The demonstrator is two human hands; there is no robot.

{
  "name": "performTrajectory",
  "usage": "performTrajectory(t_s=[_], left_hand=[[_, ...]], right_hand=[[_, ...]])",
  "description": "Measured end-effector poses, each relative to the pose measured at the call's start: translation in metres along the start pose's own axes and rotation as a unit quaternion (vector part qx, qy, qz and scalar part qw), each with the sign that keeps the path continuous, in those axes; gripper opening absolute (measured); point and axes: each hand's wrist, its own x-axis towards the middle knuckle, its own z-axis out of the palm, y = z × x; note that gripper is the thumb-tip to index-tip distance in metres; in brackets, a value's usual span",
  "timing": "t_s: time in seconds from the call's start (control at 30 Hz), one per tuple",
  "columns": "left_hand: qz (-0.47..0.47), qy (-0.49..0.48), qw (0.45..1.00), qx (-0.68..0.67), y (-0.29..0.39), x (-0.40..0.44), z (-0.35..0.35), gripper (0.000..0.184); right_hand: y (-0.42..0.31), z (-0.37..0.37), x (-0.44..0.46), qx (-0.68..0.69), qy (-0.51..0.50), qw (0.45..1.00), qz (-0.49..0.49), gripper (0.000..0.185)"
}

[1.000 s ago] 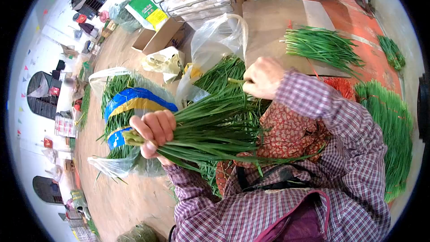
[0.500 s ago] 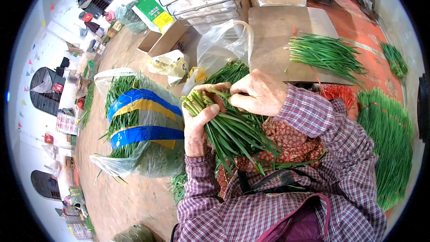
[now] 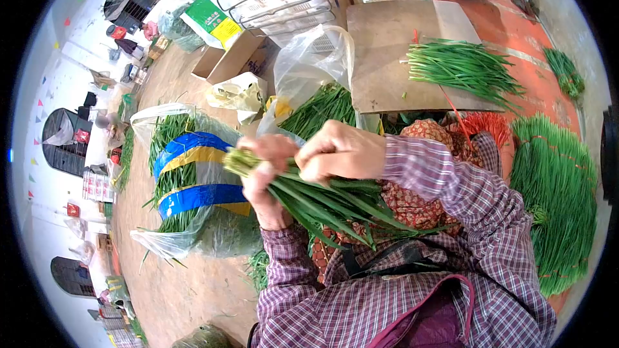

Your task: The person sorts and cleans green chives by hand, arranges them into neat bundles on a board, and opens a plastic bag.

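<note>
A bunch of garlic chives (image 3: 329,203) lies across my left hand (image 3: 261,187), whose fingers are wrapped round it just behind the pale cut stem ends. The green leaves trail down to the right over my lap. Right beside it, my right hand (image 3: 348,151) is closed like a fist against the top of the bunch and is slightly blurred. What its fingers pinch is hidden. Behind both hands, more loose chives (image 3: 319,113) sit in an open clear plastic bag (image 3: 306,58).
A plastic-wrapped bundle with blue and yellow bands (image 3: 203,171) stands at left. A chive pile (image 3: 461,67) lies on a cardboard sheet (image 3: 377,45) ahead. Red ties (image 3: 487,129) and stacked tied chives (image 3: 554,206) are at right. A cardboard box (image 3: 232,61) stands beyond the bag.
Both hands have shifted left with the chives, and the bunch has tipped flatter. My right hand has moved down and left, closer against the bunch. The view has turned slightly.
</note>
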Motion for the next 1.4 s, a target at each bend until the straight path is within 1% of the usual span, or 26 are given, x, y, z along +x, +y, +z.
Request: performTrajectory(t_s=[0.03, 0.07, 0.1, 0.13, 0.17, 0.2, 0.23, 0.3, 0.33, 0.37, 0.43, 0.5, 0.57, 0.6, 0.63, 0.7, 0.77, 0.83, 0.9, 0.97, 1.03, 1.13, 1.23, 1.27, 1.4], left_hand=[[0.023, 0.048, 0.998, -0.036, 0.001, 0.003, -0.010, 0.024], [0.048, 0.050, 0.995, -0.070, 0.007, 0.007, -0.029, 0.021], [0.074, 0.052, 0.990, -0.104, 0.012, 0.012, -0.047, 0.019], [0.086, 0.019, 0.985, -0.147, 0.015, 0.015, -0.057, 0.017], [0.098, -0.012, 0.977, -0.187, 0.019, 0.016, -0.065, 0.016], [0.099, -0.053, 0.971, -0.211, 0.021, 0.019, -0.074, 0.016], [0.105, -0.051, 0.972, -0.204, 0.022, 0.020, -0.077, 0.016], [0.141, -0.053, 0.952, -0.266, 0.020, 0.023, -0.083, 0.016], [0.149, -0.069, 0.947, -0.275, 0.018, 0.025, -0.094, 0.017], [0.161, -0.095, 0.935, -0.300, 0.014, 0.027, -0.103, 0.019], [0.185, -0.147, 0.926, -0.296, 0.009, 0.030, -0.113, 0.021], [0.193, -0.157, 0.919, -0.306, 0.005, 0.029, -0.117, 0.022], [0.188, -0.169, 0.913, -0.321, 0.004, 0.028, -0.113, 0.022], [0.189, -0.169, 0.912, -0.321, 0.004, 0.028, -0.110, 0.022], [0.179, -0.178, 0.915, -0.316, 0.004, 0.028, -0.108, 0.022], [0.170, -0.186, 0.917, -0.310, 0.004, 0.027, -0.103, 0.022], [0.165, -0.172, 0.919, -0.315, 0.002, 0.026, -0.100, 0.021], [0.162, -0.172, 0.918, -0.319, 0.001, 0.026, -0.098, 0.020], [0.159, -0.179, 0.912, -0.334, 0.000, 0.026, -0.097, 0.018], [0.161, -0.180, 0.909, -0.340, -0.001, 0.027, -0.096, 0.018], [0.162, -0.181, 0.906, -0.346, -0.002, 0.027, -0.093, 0.017], [0.164, -0.178, 0.906, -0.346, -0.003, 0.027, -0.088, 0.016], [0.160, -0.175, 0.907, -0.349, -0.003, 0.027, -0.087, 0.016], [0.159, -0.178, 0.906, -0.349, -0.003, 0.027, -0.088, 0.016], [0.156, -0.188, 0.908, -0.342, -0.002, 0.027, -0.091, 0.015]], right_hand=[[-0.012, -0.001, -0.010, 0.021, -0.045, 0.999, -0.008, 0.025], [-0.028, 0.000, -0.022, -0.013, -0.051, 0.998, -0.018, 0.028], [-0.031, -0.001, -0.033, -0.084, -0.063, 0.993, -0.045, 0.030], [-0.040, -0.002, -0.044, -0.134, -0.081, 0.986, -0.054, 0.027], [-0.037, 0.001, -0.055, -0.134, -0.120, 0.982, -0.057, 0.022], [-0.034, 0.002, -0.066, -0.113, -0.183, 0.976, -0.026, 0.020], [-0.036, 0.004, -0.075, -0.112, -0.226, 0.967, 0.022, 0.023], [-0.042, 0.004, -0.086, -0.196, -0.180, 0.964, -0.011, 0.023], [-0.044, 0.001, -0.088, -0.201, -0.154, 0.967, -0.003, 0.021], [-0.045, 0.000, -0.090, -0.201, -0.109, 0.973, -0.015, 0.019], [-0.047, -0.003, -0.090, -0.172, -0.039, 0.984, -0.002, 0.015], [-0.050, 0.001, -0.085, -0.206, 0.049, 0.976, 0.051, 0.009], [-0.023, 0.007, -0.081, -0.318, 0.153, 0.935, -0.004, 0.011], [-0.016, 0.011, -0.078, -0.396, 0.197, 0.897, 0.000, 0.008], [-0.011, 0.013, -0.075, -0.396, 0.197, 0.897, 0.000, 0.008], [0.000, 0.016, -0.071, -0.499, 0.237, 0.833, -0.025, 0.007], [0.010, 0.020, -0.068, -0.513, 0.234, 0.825, -0.029, 0.007], [0.018, 0.024, -0.067, -0.553, 0.240, 0.797, -0.043, 0.007], [0.020, 0.023, -0.066, -0.557, 0.244, 0.792, -0.054, 0.008], [0.020, 0.021, -0.065, -0.564, 0.275, 0.777, -0.035, 0.014], [0.019, 0.019, -0.065, -0.568, 0.279, 0.774, -0.030, 0.016], [0.022, 0.019, -0.065, -0.571, 0.258, 0.780, 0.000, 0.020], [0.021, 0.021, -0.065, -0.556, 0.255, 0.791, -0.004, 0.022], [0.024, 0.021, -0.066, -0.556, 0.242, 0.795, -0.010, 0.027], [0.026, 0.023, -0.063, -0.567, 0.243, 0.787, -0.005, 0.027]])
